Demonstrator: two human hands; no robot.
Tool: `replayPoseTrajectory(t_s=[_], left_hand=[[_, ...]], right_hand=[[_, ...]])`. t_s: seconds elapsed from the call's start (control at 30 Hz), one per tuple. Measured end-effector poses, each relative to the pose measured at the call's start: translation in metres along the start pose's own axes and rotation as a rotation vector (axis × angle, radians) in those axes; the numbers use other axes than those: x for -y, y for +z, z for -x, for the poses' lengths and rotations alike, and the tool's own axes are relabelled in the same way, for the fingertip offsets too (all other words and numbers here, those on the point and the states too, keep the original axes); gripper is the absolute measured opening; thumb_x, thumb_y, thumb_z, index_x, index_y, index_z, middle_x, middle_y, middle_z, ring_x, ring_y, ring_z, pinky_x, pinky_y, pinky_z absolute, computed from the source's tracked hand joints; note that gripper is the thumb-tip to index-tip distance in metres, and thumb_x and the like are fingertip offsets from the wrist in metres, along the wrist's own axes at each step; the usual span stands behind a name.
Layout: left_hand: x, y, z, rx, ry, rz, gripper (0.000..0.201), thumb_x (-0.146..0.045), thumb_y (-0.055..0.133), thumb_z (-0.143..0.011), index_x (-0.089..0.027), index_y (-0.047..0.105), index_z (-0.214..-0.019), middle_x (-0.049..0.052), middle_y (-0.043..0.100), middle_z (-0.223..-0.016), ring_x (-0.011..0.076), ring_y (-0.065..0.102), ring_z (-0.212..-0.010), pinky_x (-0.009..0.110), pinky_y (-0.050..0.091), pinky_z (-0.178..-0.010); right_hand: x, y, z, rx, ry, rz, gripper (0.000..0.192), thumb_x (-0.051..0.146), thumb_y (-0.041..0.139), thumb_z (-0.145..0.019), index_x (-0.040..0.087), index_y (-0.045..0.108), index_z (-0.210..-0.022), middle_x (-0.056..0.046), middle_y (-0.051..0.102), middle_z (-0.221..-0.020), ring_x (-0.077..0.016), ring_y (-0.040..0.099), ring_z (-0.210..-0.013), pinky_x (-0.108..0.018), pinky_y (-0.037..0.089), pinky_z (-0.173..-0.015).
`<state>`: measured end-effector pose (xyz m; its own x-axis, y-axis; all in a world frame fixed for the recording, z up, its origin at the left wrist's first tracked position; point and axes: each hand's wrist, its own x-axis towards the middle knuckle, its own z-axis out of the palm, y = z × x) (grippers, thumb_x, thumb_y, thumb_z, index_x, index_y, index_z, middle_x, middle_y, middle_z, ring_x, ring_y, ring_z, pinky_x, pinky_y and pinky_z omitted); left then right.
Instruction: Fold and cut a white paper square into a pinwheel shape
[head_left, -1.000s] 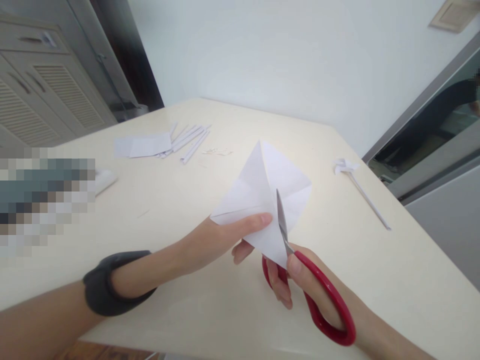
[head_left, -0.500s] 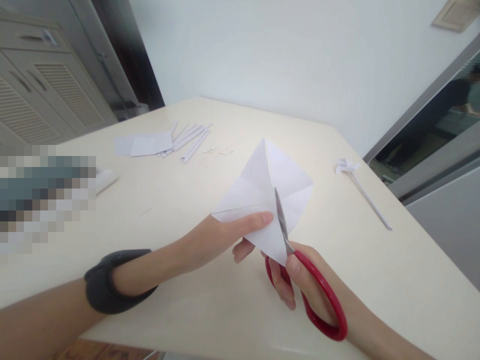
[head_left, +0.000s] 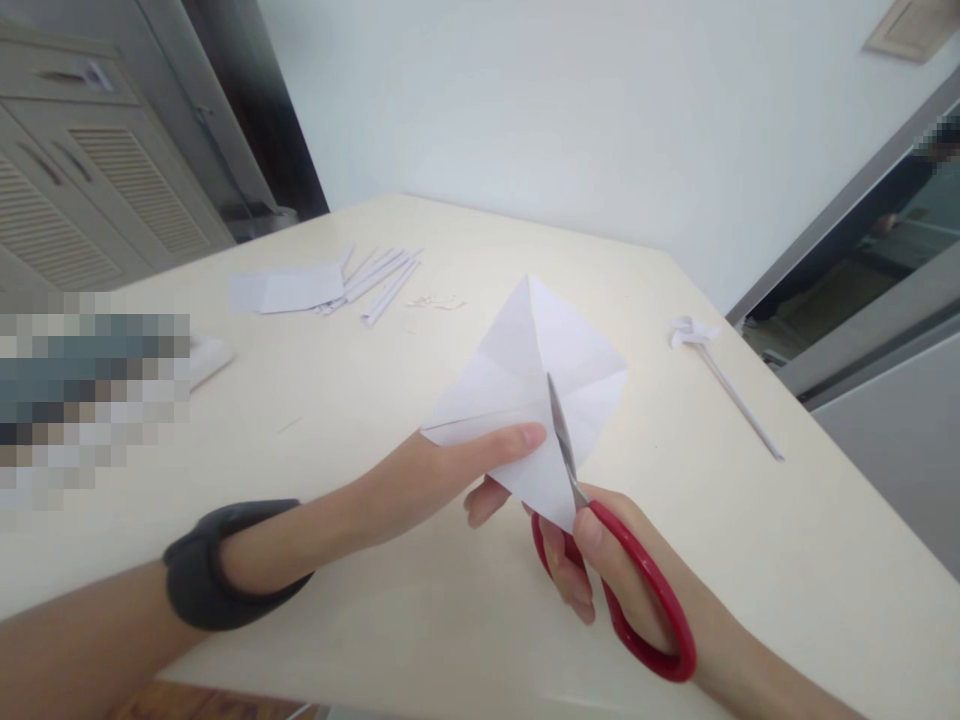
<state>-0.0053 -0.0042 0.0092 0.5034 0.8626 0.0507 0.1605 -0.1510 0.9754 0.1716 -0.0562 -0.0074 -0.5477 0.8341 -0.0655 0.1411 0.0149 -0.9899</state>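
A square of white paper (head_left: 499,365), creased along its diagonals, is held above the table with one corner pointing away from me. My left hand (head_left: 457,465) pinches it from the left, thumb on top and fingers underneath. A dark band (head_left: 229,565) circles my left wrist. My right hand (head_left: 600,540) grips a pair of scissors (head_left: 649,590) with red handles, thumb through one loop and fingers in the other. The metal blades lie along a crease running from the near corner, their tips near the paper's middle.
On the white table (head_left: 360,610), flat paper sheets (head_left: 300,287) and several rolled paper sticks (head_left: 390,290) lie at the back left, with small scraps (head_left: 435,301) beside them. A paper pinwheel (head_left: 694,332) on a stick lies at the right. A person (head_left: 877,215) shows beyond the glass.
Both hands, the paper and the scissors stay almost in place, with only slight shifts. The person beyond the glass has changed posture.
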Motion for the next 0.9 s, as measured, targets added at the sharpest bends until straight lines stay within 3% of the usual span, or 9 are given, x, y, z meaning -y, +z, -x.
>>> replayPoseTrajectory(t_s=[0.23,0.37,0.47,0.9], left_hand=[[-0.001,0.0,0.0,0.008,0.009,-0.009,0.058,-0.039,0.042,-0.09,-0.017,0.033,-0.038,-0.005,0.032,-0.033,0.0079,0.043,-0.039,0.022,0.041,-0.056],[-0.003,0.0,0.0,0.012,-0.013,-0.015,0.057,-0.04,0.043,-0.09,-0.017,0.033,-0.038,-0.005,0.033,-0.034,0.0081,0.045,-0.04,0.021,0.041,-0.055],[-0.004,-0.001,0.0,0.052,-0.048,-0.038,0.056,-0.041,0.042,-0.09,-0.017,0.034,-0.039,-0.005,0.034,-0.035,0.0087,0.047,-0.043,0.021,0.042,-0.057],[-0.008,0.0,0.001,0.111,-0.1,-0.093,0.056,-0.043,0.039,-0.09,-0.016,0.036,-0.041,-0.004,0.033,-0.035,0.0092,0.046,-0.042,0.021,0.042,-0.057]], right_hand=[[0.003,-0.001,0.002,-0.004,0.016,-0.051,0.047,0.056,0.028,-0.092,0.017,0.055,-0.09,0.003,0.039,-0.054,-0.011,0.036,-0.05,-0.028,0.035,-0.057],[0.008,-0.002,0.002,-0.004,-0.034,-0.033,0.047,0.054,0.026,-0.093,0.018,0.047,-0.071,-0.001,0.044,-0.064,-0.0117,0.036,-0.055,-0.028,0.033,-0.055],[0.011,-0.002,0.002,-0.005,-0.054,0.005,0.047,0.053,0.025,-0.093,0.019,0.043,-0.068,-0.004,0.047,-0.074,-0.0145,0.041,-0.064,-0.028,0.032,-0.055],[0.009,-0.003,0.001,-0.026,0.019,0.076,0.052,0.061,0.022,-0.09,0.019,0.046,-0.069,0.0,0.037,-0.06,-0.0128,0.037,-0.053,-0.028,0.032,-0.051]])
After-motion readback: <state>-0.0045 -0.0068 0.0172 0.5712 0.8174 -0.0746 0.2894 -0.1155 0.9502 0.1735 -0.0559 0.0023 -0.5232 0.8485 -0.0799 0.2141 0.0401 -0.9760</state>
